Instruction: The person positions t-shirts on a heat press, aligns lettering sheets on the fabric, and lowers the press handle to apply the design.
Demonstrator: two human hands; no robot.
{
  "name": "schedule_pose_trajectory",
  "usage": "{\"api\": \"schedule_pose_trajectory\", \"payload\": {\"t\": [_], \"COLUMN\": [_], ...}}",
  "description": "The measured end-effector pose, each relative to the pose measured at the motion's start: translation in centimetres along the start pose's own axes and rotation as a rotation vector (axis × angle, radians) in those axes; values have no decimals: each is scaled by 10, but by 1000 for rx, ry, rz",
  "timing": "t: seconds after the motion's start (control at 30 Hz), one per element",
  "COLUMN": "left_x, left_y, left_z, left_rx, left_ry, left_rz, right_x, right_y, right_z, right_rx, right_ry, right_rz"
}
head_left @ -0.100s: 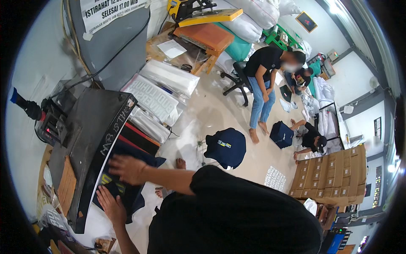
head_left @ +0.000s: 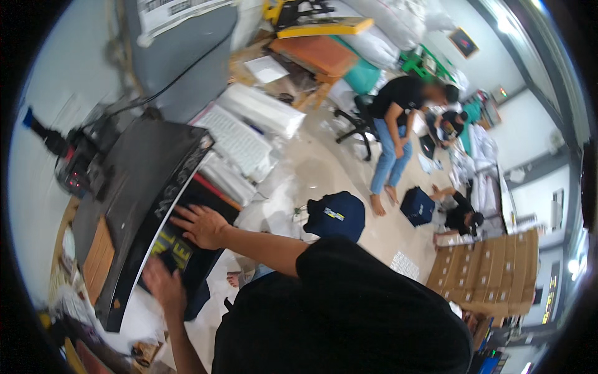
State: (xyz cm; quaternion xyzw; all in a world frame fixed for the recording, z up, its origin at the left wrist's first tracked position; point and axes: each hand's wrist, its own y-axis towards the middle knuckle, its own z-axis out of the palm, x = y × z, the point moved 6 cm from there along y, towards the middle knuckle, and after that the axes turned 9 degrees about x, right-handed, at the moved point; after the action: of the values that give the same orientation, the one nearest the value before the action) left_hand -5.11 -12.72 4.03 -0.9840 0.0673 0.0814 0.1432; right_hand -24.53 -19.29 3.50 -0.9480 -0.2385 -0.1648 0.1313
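A dark cloth with yellow lettering lay spread along the edge of a black machine. The right hand pressed palm-down on it, fingers apart; the left hand was at the cloth's nearer part, blurred, so whether its fingers were together could not be told. Past the machine lay printed sheets; farther right stood a navy item with a small print, then a seated person and stacked cartons.
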Motion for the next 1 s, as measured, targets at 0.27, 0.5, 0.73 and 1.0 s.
{"api": "schedule_pose_trajectory", "payload": {"t": [0.27,0.5,0.73,1.0], "left_x": [37,9,187,165], "left_y": [-53,-44,-142,-301], "left_z": [18,26,152,221], "left_rx": [103,32,110,-367], "left_ry": [-132,0,-278,-747], "left_rz": [-126,-104,-556,-1124], "right_x": [-1,53,-174,-129], "right_y": [-23,-26,-45,-52], "right_z": [-13,47,-35,-53], "right_rx": [289,89,208,-698], "right_ry": [-33,-247,-341,122], "right_rz": [91,-209,480,232]}}
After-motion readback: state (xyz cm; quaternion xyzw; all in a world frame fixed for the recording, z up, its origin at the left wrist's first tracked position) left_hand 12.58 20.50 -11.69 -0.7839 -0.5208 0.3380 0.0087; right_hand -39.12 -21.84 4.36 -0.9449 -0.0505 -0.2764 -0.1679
